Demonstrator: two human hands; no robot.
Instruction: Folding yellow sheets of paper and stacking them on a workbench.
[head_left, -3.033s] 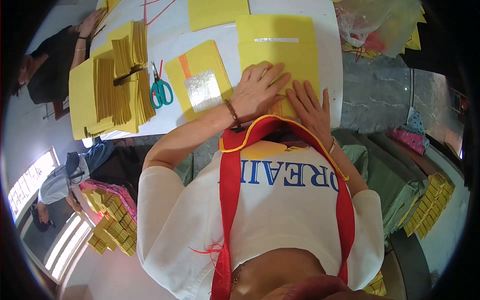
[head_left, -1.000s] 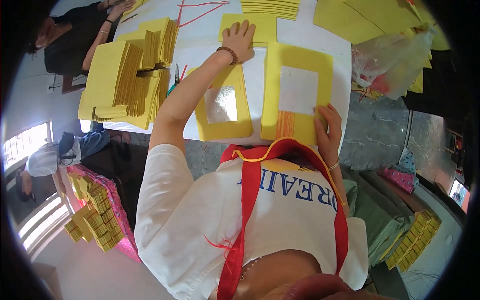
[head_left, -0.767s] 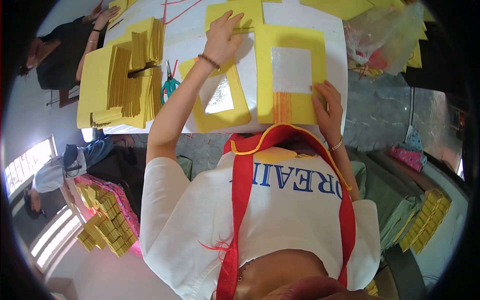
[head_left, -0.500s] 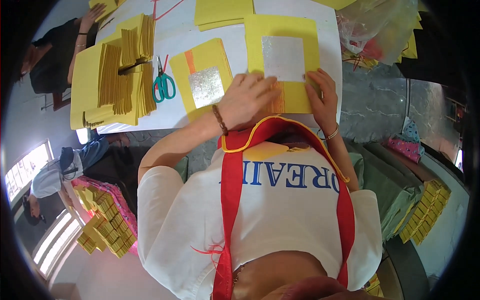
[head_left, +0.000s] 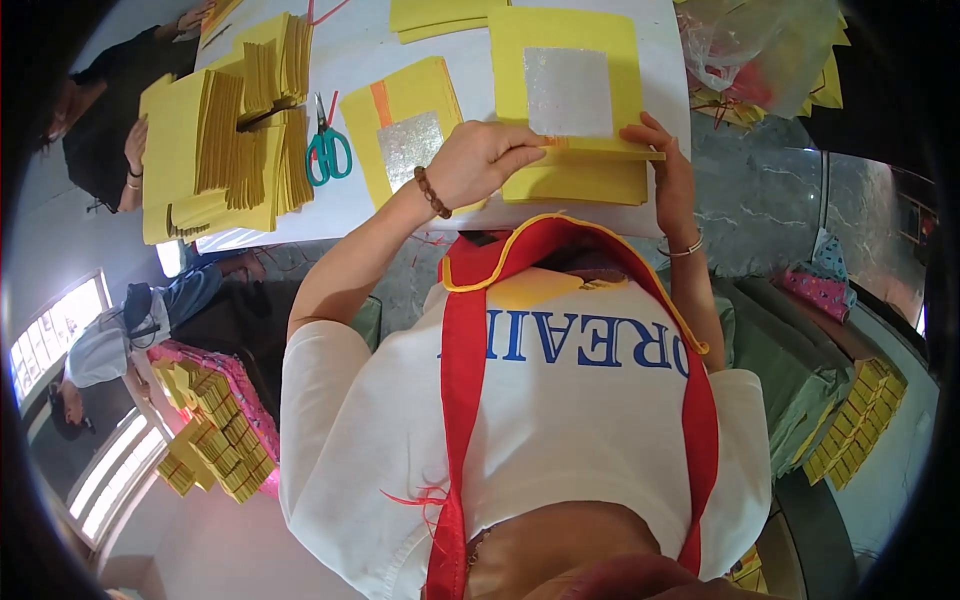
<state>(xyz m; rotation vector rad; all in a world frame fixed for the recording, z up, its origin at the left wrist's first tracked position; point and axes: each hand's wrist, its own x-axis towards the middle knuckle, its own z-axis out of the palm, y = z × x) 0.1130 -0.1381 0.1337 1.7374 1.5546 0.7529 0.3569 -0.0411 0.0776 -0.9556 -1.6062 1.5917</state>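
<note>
The fingers of the left hand [head_left: 470, 165] are pinched narrow on the near edge of the top sheet [head_left: 509, 75], at its left end. The fingers of the right hand [head_left: 672, 180] are bent at the right end of that edge; whether they grip it or only steady it cannot be told. The top sheet lies directly in front of the person, its near edge raised above the yellow stack [head_left: 575, 188] beneath. It bears a silver square [head_left: 568, 92] and, below that, part of an orange strip [head_left: 553, 142]. Step in hand, as judged: turning up the near edge. The next move calls for both ends kept level and the fold laid square before pressing. Just left lies a second sheet [head_left: 447, 82], also with a silver patch. Beyond it lie the scissors [head_left: 328, 158], then folded bundles [head_left: 220, 130]. A yellow pile [head_left: 448, 18] lies toward the far side of the white table [head_left: 365, 50]; a plastic bag [head_left: 765, 45] is at right.
</note>
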